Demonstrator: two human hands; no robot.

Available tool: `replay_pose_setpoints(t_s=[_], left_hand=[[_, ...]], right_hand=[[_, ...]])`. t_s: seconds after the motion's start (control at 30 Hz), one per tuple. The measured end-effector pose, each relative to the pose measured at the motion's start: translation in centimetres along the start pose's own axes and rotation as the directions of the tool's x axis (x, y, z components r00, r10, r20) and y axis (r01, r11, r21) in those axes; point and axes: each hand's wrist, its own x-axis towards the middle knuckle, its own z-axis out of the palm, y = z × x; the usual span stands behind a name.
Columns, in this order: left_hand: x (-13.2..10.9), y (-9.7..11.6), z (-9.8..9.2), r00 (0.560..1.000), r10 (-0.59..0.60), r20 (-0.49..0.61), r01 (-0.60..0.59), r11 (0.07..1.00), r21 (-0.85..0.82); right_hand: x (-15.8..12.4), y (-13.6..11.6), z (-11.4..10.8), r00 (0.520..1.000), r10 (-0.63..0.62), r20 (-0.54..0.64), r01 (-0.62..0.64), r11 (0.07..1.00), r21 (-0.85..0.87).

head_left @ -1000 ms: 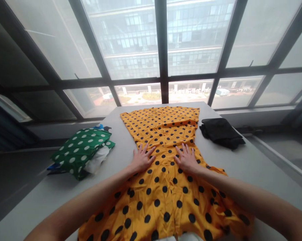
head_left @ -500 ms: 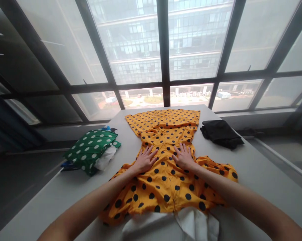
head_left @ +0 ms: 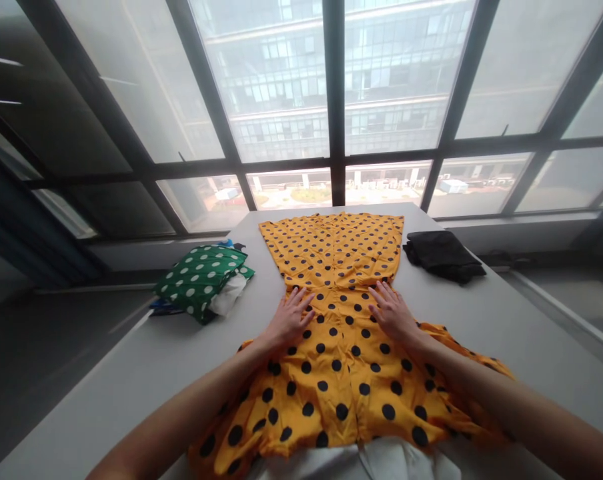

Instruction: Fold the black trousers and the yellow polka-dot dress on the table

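An orange dress with black polka dots [head_left: 339, 313] lies spread lengthwise on a grey table [head_left: 506, 320], its top toward the windows. My left hand [head_left: 289, 319] rests flat on the dress at the left side of its waist, fingers spread. My right hand [head_left: 392, 312] lies flat on the right side of the waist, fingers spread too. Both hands hold nothing. The skirt hem reaches the near table edge, where white cloth [head_left: 376, 461] shows below it.
A folded green garment with white dots [head_left: 201, 277] tops a small pile of clothes at the left of the table. A folded black garment [head_left: 441, 253] lies at the right. Large windows [head_left: 331, 100] stand beyond the far edge.
Both hands have slid apart across the waist, right hand moving rightward. The dress bodice now lies flatter and smoother. The view shifted slightly.
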Motion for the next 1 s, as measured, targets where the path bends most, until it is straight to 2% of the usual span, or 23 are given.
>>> replay_pose_setpoints(t_s=[0.13,0.2,0.3,0.5,0.6,0.7,0.77,0.87,1.0], left_hand=[[0.4,-0.1,0.7,0.998,-0.063,0.023,0.063,0.998,0.017],[0.2,-0.3,1.1,0.998,-0.055,0.021,0.054,0.998,0.031],[-0.3,-0.9,1.2,1.000,-0.028,0.002,0.027,0.999,0.038],[-0.5,-0.9,0.8,0.998,-0.057,0.024,0.057,0.998,0.033],[-0.4,-0.4,0.7,0.998,-0.055,-0.009,0.055,0.998,0.011],[-0.7,0.0,0.6,0.999,-0.039,-0.032,0.039,0.999,0.013],[-0.8,0.1,0.6,0.999,-0.038,-0.028,0.039,0.999,0.015],[-0.8,-0.1,0.6,0.999,-0.039,-0.029,0.040,0.999,0.010],[-0.5,-0.5,0.9,0.999,-0.042,-0.028,0.042,0.999,0.001]], right_hand=[[-0.7,0.6,0.3,0.997,0.041,0.071,-0.041,0.999,0.002],[-1.2,1.0,0.6,0.994,0.066,0.091,-0.066,0.998,0.002],[-1.8,1.6,1.1,0.994,0.089,0.060,-0.088,0.996,-0.017],[-2.8,1.6,0.9,0.995,0.097,0.029,-0.096,0.995,-0.033],[-3.3,1.0,0.4,0.993,0.078,-0.090,-0.082,0.996,-0.043],[-3.6,0.8,0.2,0.981,-0.022,-0.194,0.013,0.999,-0.052],[-3.6,1.1,0.3,0.989,-0.056,-0.137,0.053,0.998,-0.025],[-3.3,1.6,0.6,0.999,-0.032,-0.036,0.032,0.999,0.015],[-3.0,1.9,0.7,0.999,-0.030,-0.020,0.030,0.999,0.020]])
